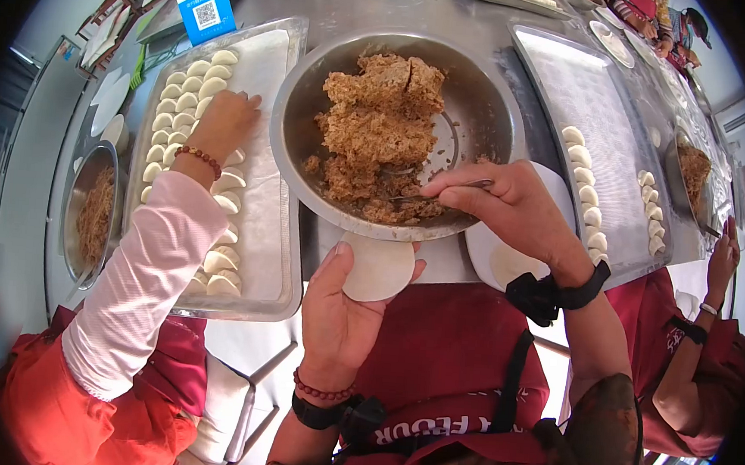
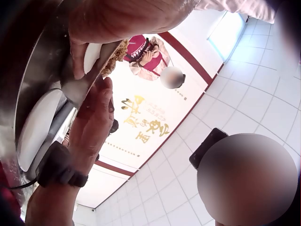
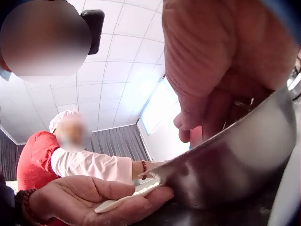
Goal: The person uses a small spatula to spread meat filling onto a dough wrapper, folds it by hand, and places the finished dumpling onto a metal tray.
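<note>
My left hand (image 1: 338,321) is palm up below the front rim of a large steel bowl (image 1: 295,171). It holds a round white dumpling wrapper (image 1: 378,269), thumb at its edge and fingers underneath; the right wrist view shows the wrapper (image 3: 115,204) side-on by the bowl's outer wall (image 3: 225,165). Over the bowl's front right, my right hand (image 1: 517,204) grips a metal spoon (image 1: 478,184) by its handle. The spoon's far end is buried in brown minced filling (image 1: 381,112) heaped in the bowl.
At left, another person's hand (image 1: 225,123) reaches over a tray (image 1: 269,225) with rows of dumplings. A second dumpling tray (image 1: 574,74) lies to the right. Beside the bowl, a white plate (image 1: 557,189) bears a wrapper. Smaller filling bowls (image 1: 118,163) stand at both sides.
</note>
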A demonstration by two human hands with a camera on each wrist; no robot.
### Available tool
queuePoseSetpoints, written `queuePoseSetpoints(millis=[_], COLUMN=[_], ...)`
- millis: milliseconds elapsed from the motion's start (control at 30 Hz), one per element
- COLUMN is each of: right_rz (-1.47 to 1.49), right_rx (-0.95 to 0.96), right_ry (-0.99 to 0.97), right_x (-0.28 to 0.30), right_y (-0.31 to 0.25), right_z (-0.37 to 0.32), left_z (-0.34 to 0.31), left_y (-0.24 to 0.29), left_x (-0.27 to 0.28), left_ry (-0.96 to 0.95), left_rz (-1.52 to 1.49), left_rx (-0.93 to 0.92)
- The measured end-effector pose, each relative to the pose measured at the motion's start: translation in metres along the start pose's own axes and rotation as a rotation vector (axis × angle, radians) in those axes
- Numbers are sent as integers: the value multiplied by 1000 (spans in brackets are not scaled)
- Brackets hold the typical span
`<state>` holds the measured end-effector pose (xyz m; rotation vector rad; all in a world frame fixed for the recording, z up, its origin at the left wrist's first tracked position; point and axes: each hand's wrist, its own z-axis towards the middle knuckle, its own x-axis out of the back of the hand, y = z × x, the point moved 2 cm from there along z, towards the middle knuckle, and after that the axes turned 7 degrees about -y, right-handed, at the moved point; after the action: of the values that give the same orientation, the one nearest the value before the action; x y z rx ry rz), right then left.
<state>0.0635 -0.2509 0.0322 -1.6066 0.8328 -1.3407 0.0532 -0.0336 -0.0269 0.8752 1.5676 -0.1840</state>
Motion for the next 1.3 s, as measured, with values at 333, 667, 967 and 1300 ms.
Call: queuePoseSetpoints(millis=[333,667,967,1300], right_rz=[235,-591,-730,-427], right_rx=[-40,532,592,496], right_ry=[154,216,193,220], right_x=[-7,-55,-84,-68], right_y=[-6,-26,-19,-21], right_z=[-34,-74,-96,-108], left_z=[-5,-8,-13,-19], left_y=[10,15,13,14], left_x=[-22,-24,-23,-11], left_ry=[29,24,43,45], left_rz=[-29,-49,-17,-99], left_rx=[20,12,0,21])
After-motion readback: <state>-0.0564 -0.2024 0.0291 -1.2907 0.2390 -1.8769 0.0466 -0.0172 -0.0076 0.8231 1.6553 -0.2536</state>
